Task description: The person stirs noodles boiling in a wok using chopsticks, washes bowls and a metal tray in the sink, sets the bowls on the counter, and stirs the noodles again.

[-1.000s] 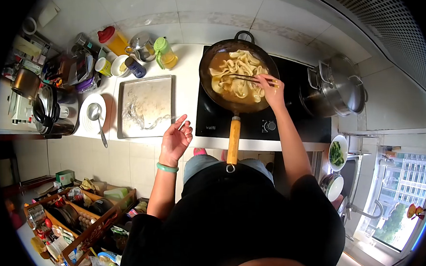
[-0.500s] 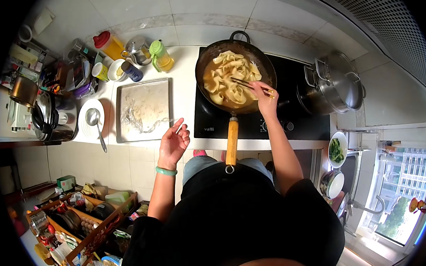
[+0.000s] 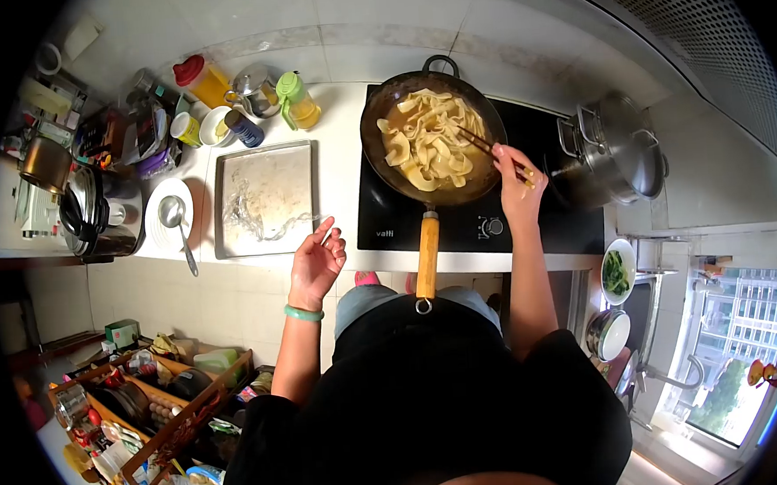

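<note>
Wide noodles (image 3: 431,139) lie in brown broth in a dark wok (image 3: 487,119) on the black cooktop (image 3: 423,232). My right hand (image 3: 519,183) grips chopsticks (image 3: 478,141) over the wok's right side, their tips at the noodles. The wok's wooden handle (image 3: 427,258) points toward my body, with neither hand on it. My left hand (image 3: 318,259), palm up with loosely curled fingers, hovers at the counter's front edge, just right of a metal tray (image 3: 267,192). A crumpled clear plastic strip (image 3: 251,216) on the tray reaches toward its fingertips; whether they touch it is unclear.
A white plate (image 3: 155,221) with a metal spoon (image 3: 176,220) sits left of the tray. Bottles, a kettle (image 3: 258,91) and a small bowl (image 3: 216,127) line the back. Stacked steel pots (image 3: 617,156) stand right of the wok; a bowl of greens (image 3: 617,273) is at the far right.
My right hand has moved right and the chopsticks have shifted from the middle of the noodles toward their right side. The noodles are rearranged. My left hand has stayed nearly still.
</note>
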Available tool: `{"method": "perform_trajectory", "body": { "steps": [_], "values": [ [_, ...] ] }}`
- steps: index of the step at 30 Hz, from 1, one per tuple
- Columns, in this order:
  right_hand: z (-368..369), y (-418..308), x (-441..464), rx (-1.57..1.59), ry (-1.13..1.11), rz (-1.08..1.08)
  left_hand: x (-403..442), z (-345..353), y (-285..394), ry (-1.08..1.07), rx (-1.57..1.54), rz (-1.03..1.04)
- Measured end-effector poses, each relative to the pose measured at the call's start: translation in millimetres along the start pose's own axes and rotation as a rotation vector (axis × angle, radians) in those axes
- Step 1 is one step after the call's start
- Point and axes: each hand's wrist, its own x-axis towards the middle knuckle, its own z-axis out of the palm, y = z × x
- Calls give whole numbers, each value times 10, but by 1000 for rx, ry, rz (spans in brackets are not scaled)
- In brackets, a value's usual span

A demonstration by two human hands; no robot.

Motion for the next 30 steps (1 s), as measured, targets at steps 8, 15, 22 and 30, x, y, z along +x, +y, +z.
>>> {"method": "perform_trajectory", "body": {
  "steps": [8, 15, 22, 30],
  "values": [
    [-606, 160, 31, 997, 294, 410, -44, 82, 62, 76, -26, 28],
    [-702, -113, -315, 1576, -133, 771, 8, 47, 93, 83, -83, 9],
    [-593, -856, -603, 1781, -583, 657, 160, 102, 171, -61, -123, -23],
    [-640, -1176, -743, 1868, -787, 529, 217, 57, 86, -241, -16, 56]
  ]
}}
